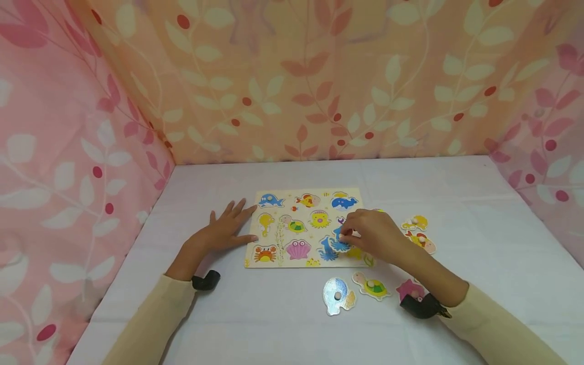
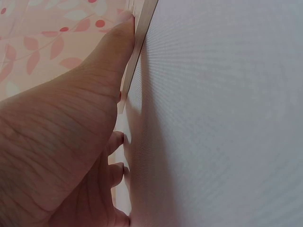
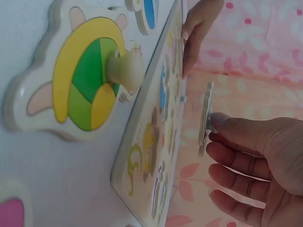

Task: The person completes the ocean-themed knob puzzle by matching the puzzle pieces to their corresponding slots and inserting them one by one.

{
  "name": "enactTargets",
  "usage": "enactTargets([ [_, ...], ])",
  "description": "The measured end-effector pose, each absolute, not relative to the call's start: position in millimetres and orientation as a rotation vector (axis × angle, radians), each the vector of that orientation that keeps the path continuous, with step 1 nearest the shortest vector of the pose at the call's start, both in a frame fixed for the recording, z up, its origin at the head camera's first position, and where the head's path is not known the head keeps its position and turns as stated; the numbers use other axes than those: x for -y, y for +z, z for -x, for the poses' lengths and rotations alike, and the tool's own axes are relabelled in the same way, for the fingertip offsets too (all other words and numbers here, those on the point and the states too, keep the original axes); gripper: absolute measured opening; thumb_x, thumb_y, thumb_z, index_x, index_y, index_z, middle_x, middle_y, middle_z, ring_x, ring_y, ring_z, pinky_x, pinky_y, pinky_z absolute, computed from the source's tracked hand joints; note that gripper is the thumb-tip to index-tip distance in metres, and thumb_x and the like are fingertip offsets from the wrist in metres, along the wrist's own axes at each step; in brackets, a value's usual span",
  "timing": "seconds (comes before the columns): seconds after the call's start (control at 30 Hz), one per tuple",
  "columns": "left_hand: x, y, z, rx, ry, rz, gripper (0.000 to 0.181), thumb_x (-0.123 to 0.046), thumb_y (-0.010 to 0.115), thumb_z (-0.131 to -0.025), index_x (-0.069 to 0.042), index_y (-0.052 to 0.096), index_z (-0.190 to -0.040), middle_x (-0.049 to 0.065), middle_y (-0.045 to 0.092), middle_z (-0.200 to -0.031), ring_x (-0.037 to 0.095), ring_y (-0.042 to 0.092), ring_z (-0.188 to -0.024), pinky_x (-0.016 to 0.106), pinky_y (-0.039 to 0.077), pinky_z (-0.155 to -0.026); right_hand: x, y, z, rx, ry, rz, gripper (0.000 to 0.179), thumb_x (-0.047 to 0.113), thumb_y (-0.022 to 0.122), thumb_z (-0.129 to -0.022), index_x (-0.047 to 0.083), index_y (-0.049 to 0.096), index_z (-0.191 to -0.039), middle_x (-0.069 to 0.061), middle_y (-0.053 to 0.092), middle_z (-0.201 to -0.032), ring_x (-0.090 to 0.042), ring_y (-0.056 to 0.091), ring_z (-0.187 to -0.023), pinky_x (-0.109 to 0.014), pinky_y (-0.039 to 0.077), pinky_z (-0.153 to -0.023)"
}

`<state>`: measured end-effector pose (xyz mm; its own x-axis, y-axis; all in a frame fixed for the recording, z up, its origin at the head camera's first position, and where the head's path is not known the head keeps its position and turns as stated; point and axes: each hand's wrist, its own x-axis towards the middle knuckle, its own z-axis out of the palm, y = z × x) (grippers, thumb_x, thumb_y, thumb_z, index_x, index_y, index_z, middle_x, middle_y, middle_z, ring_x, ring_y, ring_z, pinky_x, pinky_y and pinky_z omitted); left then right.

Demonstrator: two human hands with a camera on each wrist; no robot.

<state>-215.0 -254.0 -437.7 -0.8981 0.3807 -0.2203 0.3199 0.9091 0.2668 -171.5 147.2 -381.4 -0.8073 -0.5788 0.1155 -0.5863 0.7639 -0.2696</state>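
A wooden puzzle board (image 1: 269,263) printed with sea animals lies flat on the white table. My left hand (image 1: 223,229) lies at its left side with fingers spread, thumb (image 2: 120,40) and a fingertip touching the board's edge. Over the board's lower right part, my right hand (image 1: 376,234) pinches a blue tentacled puzzle piece (image 1: 338,244) between thumb and fingers. That piece overlaps a blue octopus-like picture (image 1: 326,250) on the board. In the right wrist view the held piece (image 3: 205,120) shows edge-on, raised above the board.
Loose knobbed pieces lie on the table: a turtle (image 1: 375,288), a shiny pale blue piece (image 1: 333,299), a pink starfish (image 1: 409,288), a yellow piece (image 1: 420,223) and a fish (image 1: 424,243). A blue whale piece (image 1: 276,201) with a knob sits at the board's upper left. Patterned curtains (image 1: 319,76) surround the table.
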Motion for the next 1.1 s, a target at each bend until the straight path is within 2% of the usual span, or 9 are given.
enactTargets([
  [0.17,254.7,-436.1,213.9,-2.818,0.323,-0.522,0.098,-0.073,0.059,-0.088,-0.029,0.016,-0.164,0.012,0.003,-0.171,0.041,-0.003,-0.155,0.081,-0.001,-0.109,-138.4,-386.0,173.8,2.94,0.431,-1.0,0.016,0.029,0.084,-0.085,0.019,0.082,-0.097,0.002,0.075,-0.099,-0.02,0.069,-0.101,-0.038,0.058,-0.082],
  [0.33,254.4,-435.2,214.1,-2.815,0.326,-0.514,0.099,-0.074,0.059,-0.087,-0.03,0.016,-0.164,0.012,0.003,-0.171,0.041,-0.003,-0.155,0.08,-0.002,-0.109,-133.3,-389.6,175.5,2.97,0.437,-1.008,0.016,0.027,0.085,-0.084,0.018,0.082,-0.097,0.004,0.076,-0.098,-0.023,0.069,-0.106,-0.041,0.058,-0.083],
  [0.4,253.9,-435.1,213.7,-2.81,0.325,-0.51,0.099,-0.075,0.058,-0.087,-0.03,0.016,-0.164,0.011,0.003,-0.171,0.041,-0.004,-0.155,0.08,-0.002,-0.109,-132.1,-391.0,176.1,2.978,0.442,-1.014,0.016,0.027,0.085,-0.084,0.017,0.082,-0.098,0.005,0.076,-0.096,-0.023,0.069,-0.105,-0.041,0.058,-0.083],
  [0.5,253.3,-435.0,213.3,-2.804,0.331,-0.511,0.099,-0.074,0.058,-0.087,-0.03,0.015,-0.164,0.011,0.002,-0.171,0.041,-0.004,-0.155,0.08,-0.003,-0.109,-130.0,-392.4,176.6,2.988,0.446,-1.028,0.017,0.026,0.084,-0.084,0.016,0.082,-0.098,0.006,0.074,-0.09,-0.017,0.068,-0.092,-0.035,0.057,-0.079],
  [0.6,253.4,-435.2,213.8,-2.809,0.329,-0.519,0.098,-0.074,0.058,-0.088,-0.03,0.016,-0.164,0.012,0.003,-0.171,0.041,-0.004,-0.155,0.08,-0.002,-0.109,-127.6,-393.7,177.8,2.984,0.435,-1.051,0.018,0.027,0.085,-0.084,0.016,0.082,-0.098,0.009,0.069,-0.084,-0.01,0.06,-0.078,-0.027,0.052,-0.072],
  [0.67,253.5,-435.1,214.1,-2.812,0.327,-0.523,0.097,-0.074,0.057,-0.088,-0.03,0.016,-0.164,0.012,0.003,-0.171,0.041,-0.003,-0.155,0.08,-0.002,-0.109,-125.7,-394.5,178.6,2.98,0.423,-1.064,0.017,0.028,0.085,-0.084,0.017,0.082,-0.097,0.01,0.067,-0.082,-0.008,0.056,-0.075,-0.025,0.049,-0.07],
  [1.1,252.5,-435.6,214.7,-2.813,0.325,-0.527,0.098,-0.075,0.058,-0.087,-0.031,0.017,-0.164,0.012,0.004,-0.171,0.042,-0.003,-0.155,0.081,-0.001,-0.109,-121.7,-400.4,179.9,3.036,0.454,-1.039,0.017,0.026,0.082,-0.087,0.017,0.082,-0.102,0.009,0.071,-0.088,-0.012,0.063,-0.084,-0.033,0.051,-0.078],
])
